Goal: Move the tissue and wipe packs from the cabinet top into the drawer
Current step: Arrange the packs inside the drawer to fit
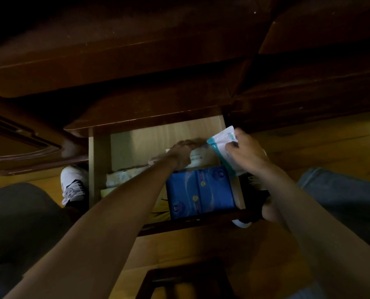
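The pale wooden drawer (99,152) stands pulled out below the dark cabinet top (136,50). Inside it lies a blue tissue pack (199,192) at the front right, and a white pack with small print (198,157) lies behind it. My left hand (181,155) reaches into the drawer and rests on that white pack, its fingers curled over the far edge. My right hand (245,154) holds a white and teal wipe pack (223,145) over the drawer's right side. Another pale pack (123,175) lies at the drawer's left, partly hidden by my forearm.
A dark cabinet door (24,134) hangs open at the left. My white shoes (73,182) stand on the wooden floor on either side of the drawer, and a dark stool (179,279) sits just below it.
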The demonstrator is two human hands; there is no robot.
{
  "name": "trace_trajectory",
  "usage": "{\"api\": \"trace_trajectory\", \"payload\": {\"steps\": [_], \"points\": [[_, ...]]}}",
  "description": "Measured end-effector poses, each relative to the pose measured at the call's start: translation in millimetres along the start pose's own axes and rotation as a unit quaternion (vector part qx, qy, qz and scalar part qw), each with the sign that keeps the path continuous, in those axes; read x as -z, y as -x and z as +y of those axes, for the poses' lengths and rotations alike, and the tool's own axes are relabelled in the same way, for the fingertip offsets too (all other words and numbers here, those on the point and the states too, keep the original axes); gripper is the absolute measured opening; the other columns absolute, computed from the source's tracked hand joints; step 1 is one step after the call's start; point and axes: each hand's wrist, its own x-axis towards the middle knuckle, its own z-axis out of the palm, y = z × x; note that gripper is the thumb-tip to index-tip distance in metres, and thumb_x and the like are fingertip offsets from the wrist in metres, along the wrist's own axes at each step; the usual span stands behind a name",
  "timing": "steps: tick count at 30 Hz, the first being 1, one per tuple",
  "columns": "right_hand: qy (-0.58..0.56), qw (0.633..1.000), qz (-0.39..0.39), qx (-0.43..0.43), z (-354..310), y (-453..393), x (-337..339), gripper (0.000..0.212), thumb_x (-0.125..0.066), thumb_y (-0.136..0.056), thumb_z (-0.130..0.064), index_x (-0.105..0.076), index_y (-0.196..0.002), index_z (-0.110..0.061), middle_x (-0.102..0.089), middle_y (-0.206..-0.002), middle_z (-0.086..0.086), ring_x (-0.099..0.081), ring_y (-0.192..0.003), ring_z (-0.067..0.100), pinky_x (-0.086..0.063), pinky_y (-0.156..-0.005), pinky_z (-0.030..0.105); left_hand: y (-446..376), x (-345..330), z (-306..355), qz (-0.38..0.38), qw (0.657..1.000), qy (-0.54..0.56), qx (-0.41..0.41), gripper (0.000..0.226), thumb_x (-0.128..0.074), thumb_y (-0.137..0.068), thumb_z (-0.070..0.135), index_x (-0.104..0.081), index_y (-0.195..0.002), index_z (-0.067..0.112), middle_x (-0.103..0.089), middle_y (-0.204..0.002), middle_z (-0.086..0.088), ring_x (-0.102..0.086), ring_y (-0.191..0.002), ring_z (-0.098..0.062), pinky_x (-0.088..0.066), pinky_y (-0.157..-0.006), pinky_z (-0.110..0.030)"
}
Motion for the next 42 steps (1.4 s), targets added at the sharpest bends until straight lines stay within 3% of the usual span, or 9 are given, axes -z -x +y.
{"api": "trace_trajectory", "payload": {"steps": [4, 7, 9, 14, 20, 24, 32, 37, 42], "points": [[0.054, 0.997, -0.039, 0.032, -1.9, 0.2, -15.2, 0.025, -0.048, -0.095, -0.03, -0.044, -0.12, -0.028, -0.063, -0.097, -0.001, -0.064, -0.085, 0.023, -0.053, -0.067, 0.041, 28.2, 24.0, -6.3, 0.088, 0.989, 0.108, 0.044, 0.028, -0.048, -0.102, 0.016, -0.056, -0.128, 0.015, -0.061, -0.129, -0.019, -0.062, -0.111, -0.032, -0.052, -0.096, -0.051], [0.12, 0.99, -0.008, 0.077, -14.7, 5.9, -36.2, 0.044, -0.053, -0.097, -0.025, -0.026, -0.132, -0.03, -0.066, -0.108, 0.007, -0.068, -0.081, 0.029, -0.051, -0.061, 0.038, 60.4, 42.9, -30.1, 0.238, 0.952, 0.17, 0.087, 0.035, -0.048, -0.101, 0.009, -0.061, -0.13, 0.022, -0.064, -0.129, -0.006, -0.062, -0.116, -0.025, -0.051, -0.102, -0.04], [0.15, 0.98, -0.024, 0.126, -23.1, 11.7, -53.2, 0.045, -0.053, -0.097, -0.02, -0.028, -0.133, -0.027, -0.067, -0.106, 0.01, -0.065, -0.069, 0.022, -0.047, -0.055, 0.033, 85.3, 46.1, -45.0, 0.27, 0.934, 0.203, 0.116, 0.038, -0.049, -0.1, 0.005, -0.059, -0.119, 0.036, -0.064, -0.118, 0.01, -0.063, -0.109, -0.009, -0.053, -0.097, -0.028], [0.225, 0.947, -0.123, 0.194, -35.2, 16.7, -78.2, 0.039, -0.051, -0.094, -0.007, -0.054, -0.129, -0.024, -0.064, -0.125, 0.005, -0.064, -0.102, 0.027, -0.037, -0.068, 0.03, 127.5, 34.9, -65.3, 0.289, 0.912, 0.228, 0.179, 0.03, -0.05, -0.1, 0.004, -0.063, -0.118, 0.025, -0.066, -0.116, 0.007, -0.06, -0.1, -0.005, -0.05, -0.078, -0.016], [0.222, 0.953, -0.003, 0.205, -69.0, -11.7, -78.4, 0.048, -0.055, -0.089, 0.0, -0.057, -0.132, -0.021, -0.063, -0.128, 0.005, -0.058, -0.117, 0.026, -0.05, -0.09, 0.04, 160.6, 26.2, -55.5, 0.278, 0.92, 0.23, 0.151, 0.029, -0.05, -0.101, 0.01, -0.065, -0.124, 0.019, -0.069, -0.123, -0.003, -0.067, -0.099, -0.017, -0.057, -0.083, -0.034], [0.351, 0.908, -0.147, 0.176, -62.6, -12.3, -102.9, 0.056, -0.059, -0.094, -0.01, -0.046, -0.148, -0.018, -0.05, -0.149, 0.009, -0.045, -0.137, 0.027, -0.034, -0.114, 0.041, 182.7, 15.8, -64.4, 0.296, 0.94, 0.079, 0.151, 0.035, -0.055, -0.096, 0.019, -0.061, -0.13, 0.023, -0.053, -0.135, -0.002, -0.053, -0.121, -0.02, -0.05, -0.097, -0.04], [0.329, 0.917, -0.166, 0.154, -57.1, -25.4, -104.1, 0.065, -0.07, -0.087, -0.011, -0.047, -0.146, -0.025, -0.052, -0.144, 0.007, -0.051, -0.129, 0.029, -0.047, -0.101, 0.046, 217.2, -28.9, -76.7, 0.207, 0.964, 0.022, 0.165, 0.047, -0.057, -0.094, 0.026, -0.053, -0.141, 0.027, -0.043, -0.147, -0.004, -0.044, -0.133, -0.028, -0.041, -0.104, -0.041], [0.416, 0.889, -0.109, 0.155, -44.2, -31.7, -100.2, 0.084, -0.07, -0.088, -0.03, -0.022, -0.157, -0.033, -0.026, -0.163, 0.001, -0.026, -0.147, 0.03, -0.029, -0.116, 0.049, 229.1, -38.9, -77.6, 0.218, 0.963, -0.017, 0.157, 0.052, -0.056, -0.093, 0.024, -0.049, -0.144, 0.028, -0.049, -0.143, -0.007, -0.045, -0.131, -0.03, -0.04, -0.107, -0.041], [0.413, 0.897, -0.098, 0.122, -36.0, -26.3, -105.9, 0.068, -0.065, -0.088, -0.054, -0.039, -0.147, -0.03, -0.05, -0.145, 0.005, -0.042, -0.133, 0.029, -0.032, -0.109, 0.045, 229.6, -41.6, -73.9, 0.209, 0.964, -0.033, 0.162, 0.058, -0.057, -0.09, 0.024, -0.046, -0.147, 0.023, -0.053, -0.139, -0.007, -0.044, -0.131, -0.03, -0.038, -0.112, -0.042]]}}
